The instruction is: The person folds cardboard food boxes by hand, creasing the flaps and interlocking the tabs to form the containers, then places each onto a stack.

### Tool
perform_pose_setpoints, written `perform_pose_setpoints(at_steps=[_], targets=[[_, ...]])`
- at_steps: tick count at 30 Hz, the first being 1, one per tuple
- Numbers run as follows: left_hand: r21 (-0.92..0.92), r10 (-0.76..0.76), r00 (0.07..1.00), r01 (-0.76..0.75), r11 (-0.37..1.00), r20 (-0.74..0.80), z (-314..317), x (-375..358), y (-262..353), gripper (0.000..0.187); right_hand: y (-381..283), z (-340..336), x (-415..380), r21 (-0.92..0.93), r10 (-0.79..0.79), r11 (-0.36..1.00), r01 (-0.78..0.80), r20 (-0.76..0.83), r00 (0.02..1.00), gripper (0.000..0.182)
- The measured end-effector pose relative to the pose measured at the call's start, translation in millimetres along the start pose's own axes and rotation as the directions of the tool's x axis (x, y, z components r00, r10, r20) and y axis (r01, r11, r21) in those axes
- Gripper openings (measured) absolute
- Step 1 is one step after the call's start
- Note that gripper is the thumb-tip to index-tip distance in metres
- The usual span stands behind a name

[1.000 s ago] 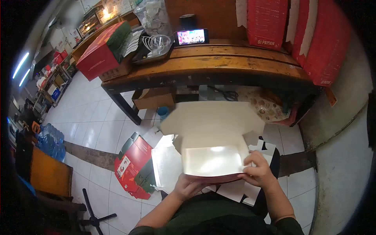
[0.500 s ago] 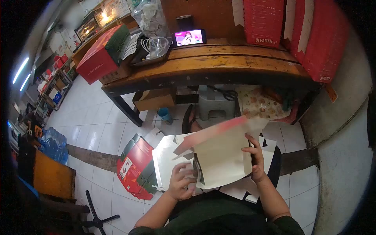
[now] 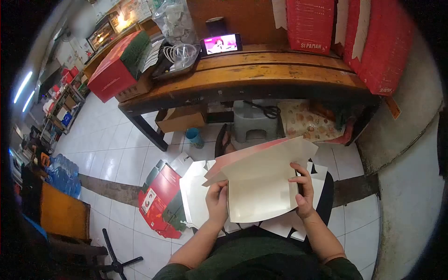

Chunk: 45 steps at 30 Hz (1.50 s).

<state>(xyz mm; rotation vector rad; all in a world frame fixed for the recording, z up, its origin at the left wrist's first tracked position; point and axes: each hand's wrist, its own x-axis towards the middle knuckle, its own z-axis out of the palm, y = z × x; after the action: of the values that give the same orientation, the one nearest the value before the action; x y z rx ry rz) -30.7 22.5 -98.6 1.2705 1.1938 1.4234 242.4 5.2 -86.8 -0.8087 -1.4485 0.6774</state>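
Note:
I hold a half-folded cardboard box (image 3: 261, 186), white inside and red outside, tilted on its side above my lap. My left hand (image 3: 217, 201) grips its left wall. My right hand (image 3: 302, 193) grips its right wall, fingers curled over the edge. The lid flap slants up toward the bench. Under the box, flat white box blanks (image 3: 198, 191) lie on my lap and on the floor.
A wooden bench (image 3: 261, 77) stands ahead with a phone (image 3: 220, 44) showing video, a metal tray, and red boxes (image 3: 116, 67). Red flat cartons (image 3: 373, 42) lean on the wall. Folded red blanks (image 3: 161, 203) lie on the tiled floor at left. A grey stool (image 3: 254, 121) sits under the bench.
The box, first lying open and flat-bottomed in front of me, was turned onto its side. My left hand moved from its front edge to its left wall; my right hand shifted up the right wall.

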Motion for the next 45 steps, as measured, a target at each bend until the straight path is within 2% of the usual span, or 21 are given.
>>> perform_pose_setpoints(at_steps=[1,4,7,10,13,16,17,18,19,22,23,24,26,27,30,31,33,36,37,41,45], targets=[[-0.105,-0.009,1.000,0.009,0.994,-0.004,1.0,-0.3,-2.5,0.015,0.9,-0.4,-0.3,0.001,0.004,1.000,-0.004,-0.006,1.000,0.052],[-0.137,-0.094,0.995,0.096,0.986,0.018,6.2,0.5,5.0,0.013,-1.1,0.8,-0.2,-0.016,-0.014,1.000,0.014,-0.002,1.000,0.051],[-0.193,-0.048,0.995,0.030,0.981,-0.087,12.2,4.3,-4.9,0.015,-9.2,4.5,0.9,0.002,0.007,1.000,-0.007,-0.008,1.000,0.046],[-0.208,-0.079,0.988,0.050,0.977,-0.136,18.3,5.0,-5.7,0.018,-15.9,-5.9,3.0,-0.149,0.042,0.989,-0.027,0.099,0.994,0.047],[-0.103,-0.061,0.989,0.047,0.994,-0.136,8.8,1.5,-4.3,0.021,-51.6,-26.4,12.8,-0.366,-0.017,0.920,0.139,0.317,0.948,0.037],[-0.511,-0.054,0.987,-0.031,0.859,-0.150,7.2,-6.1,-15.8,0.020,-84.0,-34.7,4.5,-0.612,0.304,0.791,-0.020,0.364,0.880,0.035],[-0.607,-0.141,0.972,-0.002,0.794,-0.188,3.4,-5.6,-30.2,0.015,-80.2,-35.8,-1.5,-0.601,0.287,0.799,-0.040,0.321,0.903,0.038],[-0.297,-0.065,0.985,0.014,0.955,-0.162,0.4,-7.6,-43.9,0.014,-72.7,-37.8,-8.5,-0.589,0.272,0.805,-0.061,0.276,0.922,0.042],[0.048,-0.001,0.994,0.007,0.999,-0.111,-2.2,-11.1,-57.1,0.013,-68.2,-41.6,-14.2,-0.583,0.242,0.809,-0.072,0.220,0.945,0.044],[-0.074,-0.353,0.932,0.359,0.930,0.087,14.7,-18.2,-45.5,0.026,-58.9,-57.7,-26.9,-0.567,0.116,0.820,-0.080,0.026,0.993,0.045],[-0.115,-0.356,0.911,0.384,0.916,0.207,23.5,-27.1,-34.4,0.030,-57.3,-65.4,-27.2,-0.584,0.022,0.811,-0.035,-0.030,0.999,0.044],[-0.152,-0.348,0.880,0.411,0.899,0.323,31.9,-33.7,-22.3,0.035,-61.3,-76.1,-30.7,-0.659,0.003,0.751,-0.048,-0.070,0.998,0.044],[0.017,-0.118,0.811,0.133,0.991,0.574,39.6,-38.2,-18.7,0.047,-60.0,-94.5,-32.2,-0.545,-0.092,0.838,-0.034,-0.202,0.975,0.046],[0.166,-0.045,0.706,-0.103,0.981,0.707,40.0,-33.0,-9.7,0.057,-58.8,-105.2,-37.9,-0.451,-0.059,0.888,-0.086,-0.298,0.953,0.052],[0.176,0.010,0.341,-0.509,0.843,0.940,52.3,-26.8,13.8,0.067,-66.2,-143.0,-49.1,-0.376,-0.015,0.906,-0.193,-0.486,0.874,0.065],[0.173,-0.026,0.254,-0.576,0.799,0.967,55.1,-27.3,9.9,0.072,-67.1,-153.3,-52.6,-0.386,-0.023,0.896,-0.218,-0.531,0.847,0.070],[0.155,-0.021,0.230,-0.582,0.798,0.973,58.6,-32.5,-1.4,0.068,-66.0,-175.9,-59.4,-0.418,-0.046,0.858,-0.299,-0.642,0.766,0.044],[0.195,-0.089,0.203,-0.594,0.780,0.975,59.4,-34.3,-10.8,0.058,-59.3,-199.7,-67.9,-0.625,-0.217,0.700,-0.344,-0.646,0.732,0.041],[0.217,-0.123,0.195,-0.600,0.770,0.973,59.4,-34.3,-12.9,0.055,-53.6,-205.4,-70.6,-0.693,-0.258,0.616,-0.375,-0.628,0.735,0.040],[0.152,-0.037,0.185,-0.661,0.735,0.982,54.2,-39.3,-28.4,0.041,-23.0,-234.8,-97.0,-0.840,-0.296,0.225,-0.494,-0.542,0.786,0.035],[0.147,-0.037,0.189,-0.615,0.774,0.981,54.0,-34.8,-38.7,0.036,19.0,-241.6,-134.3,-0.828,-0.231,0.196,-0.525,-0.559,0.796,0.041]])
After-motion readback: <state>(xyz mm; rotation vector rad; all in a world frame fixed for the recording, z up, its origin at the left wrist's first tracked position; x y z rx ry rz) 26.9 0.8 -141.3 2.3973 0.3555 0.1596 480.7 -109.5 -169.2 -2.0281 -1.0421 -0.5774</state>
